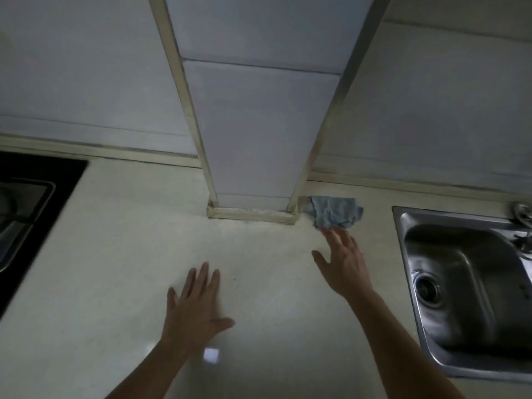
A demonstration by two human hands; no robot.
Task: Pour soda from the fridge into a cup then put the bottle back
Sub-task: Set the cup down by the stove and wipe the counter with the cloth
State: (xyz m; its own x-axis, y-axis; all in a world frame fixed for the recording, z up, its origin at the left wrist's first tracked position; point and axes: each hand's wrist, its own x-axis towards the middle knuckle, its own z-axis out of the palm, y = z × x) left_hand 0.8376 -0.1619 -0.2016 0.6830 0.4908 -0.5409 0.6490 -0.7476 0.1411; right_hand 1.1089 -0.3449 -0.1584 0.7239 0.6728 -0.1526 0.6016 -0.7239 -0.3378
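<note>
No bottle, cup or fridge is in view. My left hand [195,303] hovers flat over the pale countertop [121,254], its fingers straight and spread, holding nothing. My right hand [342,260] stretches forward with straight fingers, and its fingertips reach the near edge of a crumpled blue cloth [335,211]. The cloth lies on the counter against the tiled wall column [253,133].
A steel sink [466,289] is set into the counter at the right, with a tap base [522,210] behind it. A black gas hob [26,211] sits at the left edge. Tiled wall runs along the back.
</note>
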